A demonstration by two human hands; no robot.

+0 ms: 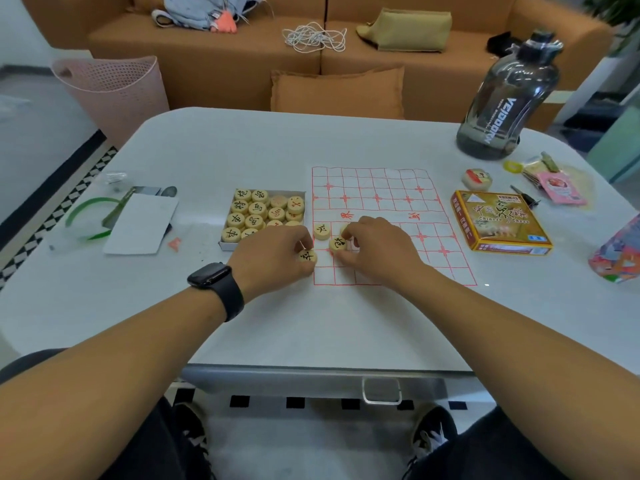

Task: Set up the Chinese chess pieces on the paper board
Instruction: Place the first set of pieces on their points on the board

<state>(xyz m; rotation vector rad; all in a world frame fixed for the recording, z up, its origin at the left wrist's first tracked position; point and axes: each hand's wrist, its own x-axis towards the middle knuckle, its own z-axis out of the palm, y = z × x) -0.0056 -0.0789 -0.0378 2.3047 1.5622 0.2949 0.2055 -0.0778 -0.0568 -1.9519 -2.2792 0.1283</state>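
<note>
A white paper board (pixel 388 199) with a red grid lies on the table. To its left, an open tray (pixel 301 194) holds several round wooden chess pieces. My left hand (pixel 273 256), a black watch on its wrist, pinches a black-marked piece (pixel 307 256) at the board's near left edge. My right hand (pixel 379 249) pinches another black-marked piece (pixel 338 243) just right of it, on the board. A third piece (pixel 321 231) lies free on the board, above and between the two. Part of a further piece peeks out behind my right fingers.
The chess box lid (pixel 502 221) lies right of the board. A large dark water bottle (pixel 509 98) stands at the far right. Snack packets (pixel 554 183) and a colourful bag (pixel 620 254) sit at the right edge. White paper (pixel 140 223) and a green ring (pixel 91 216) lie left.
</note>
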